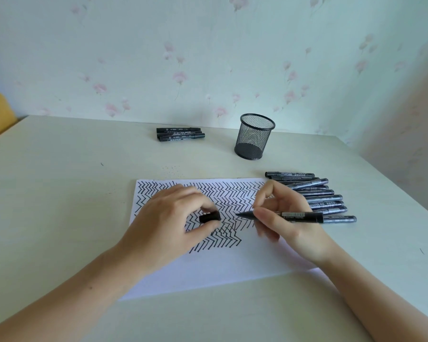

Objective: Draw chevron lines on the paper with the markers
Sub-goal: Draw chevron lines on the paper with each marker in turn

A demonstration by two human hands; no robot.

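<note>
A white sheet of paper (232,265) lies on the table, its upper part filled with rows of black chevron lines. My right hand (282,225) holds an uncapped black marker (292,215) nearly level, tip pointing left just above the drawn lines. My left hand (168,218) rests on the paper's left part and pinches the marker's black cap (209,216) between thumb and fingers. The cap and the marker tip are a short gap apart.
A row of several capped markers (316,193) lies to the right of the paper. Three more markers (179,133) lie at the back by the wall. An empty black mesh pen cup (253,140) stands behind the paper. The table's right edge (393,181) is near.
</note>
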